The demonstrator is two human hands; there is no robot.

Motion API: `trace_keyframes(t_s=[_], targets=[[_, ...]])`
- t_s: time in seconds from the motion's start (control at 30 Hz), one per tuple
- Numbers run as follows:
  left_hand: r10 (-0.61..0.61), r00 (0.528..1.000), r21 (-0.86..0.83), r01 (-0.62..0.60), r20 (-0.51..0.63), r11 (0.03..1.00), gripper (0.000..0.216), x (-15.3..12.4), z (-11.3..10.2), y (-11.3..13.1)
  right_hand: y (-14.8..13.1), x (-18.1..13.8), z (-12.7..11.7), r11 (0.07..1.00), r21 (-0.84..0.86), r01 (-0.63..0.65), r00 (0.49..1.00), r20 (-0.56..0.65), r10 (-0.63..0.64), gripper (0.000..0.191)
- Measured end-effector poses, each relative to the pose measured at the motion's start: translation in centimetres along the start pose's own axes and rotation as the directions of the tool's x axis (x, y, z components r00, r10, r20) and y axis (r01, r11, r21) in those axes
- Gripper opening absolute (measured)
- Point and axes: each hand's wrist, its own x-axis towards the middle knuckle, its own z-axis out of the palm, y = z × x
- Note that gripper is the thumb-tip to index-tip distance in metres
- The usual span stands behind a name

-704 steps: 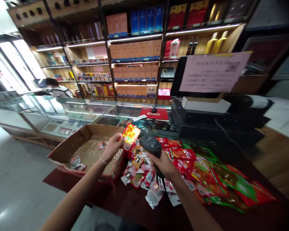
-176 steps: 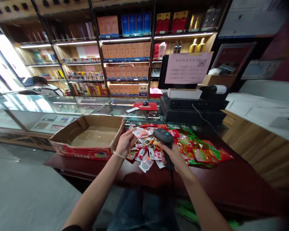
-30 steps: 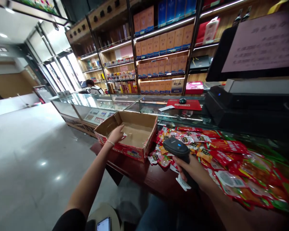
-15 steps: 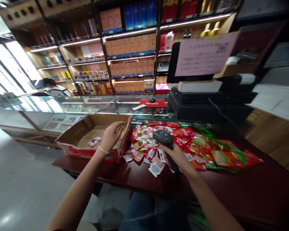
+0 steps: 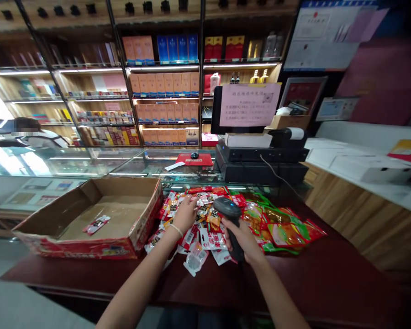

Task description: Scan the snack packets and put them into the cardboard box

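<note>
Well | cardboard box (image 5: 71, 248): open-topped | contents: one packet (image 5: 96, 225) (red-and-white)

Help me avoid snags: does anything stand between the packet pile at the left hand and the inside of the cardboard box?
Only the cardboard box's right wall stands between the packet pile and the inside; the top is open.

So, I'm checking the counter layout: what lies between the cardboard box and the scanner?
In the head view, small packets lie there, with the left hand over them.
</note>
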Motion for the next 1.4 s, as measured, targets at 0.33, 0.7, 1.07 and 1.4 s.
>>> trace_keyframes(t_s=[0.33,0.7,1.07,1.4], targets=[[-0.176,0.984,-0.177,0.179,0.037,0.968,0.039,-1.4,0.3,0.1,-1.4,3.0,2.4,0.999,-0.030,0.025,0.995,0.095,-0.022,0.044],[-0.520,0.792,-0.895,0.073,0.319,-0.439,0.032,-1.5,-2.0,-2.7,1.1,3.5,3.7,0.994,-0.080,-0.079,0.977,0.192,0.093,0.044],[-0.471,0.766,-0.832,0.145,0.437,-0.536,0.045,-1.1,-1.8,-2.9,1.1,2.4,4.3,0.972,-0.205,-0.112,0.957,0.240,0.161,0.043],[-0.651,0.754,-0.979,0.188,0.090,0.082,0.035,-0.3,-4.3,0.3,0.6,2.6,3.7,0.994,-0.091,-0.056,0.968,0.240,0.077,0.044]])
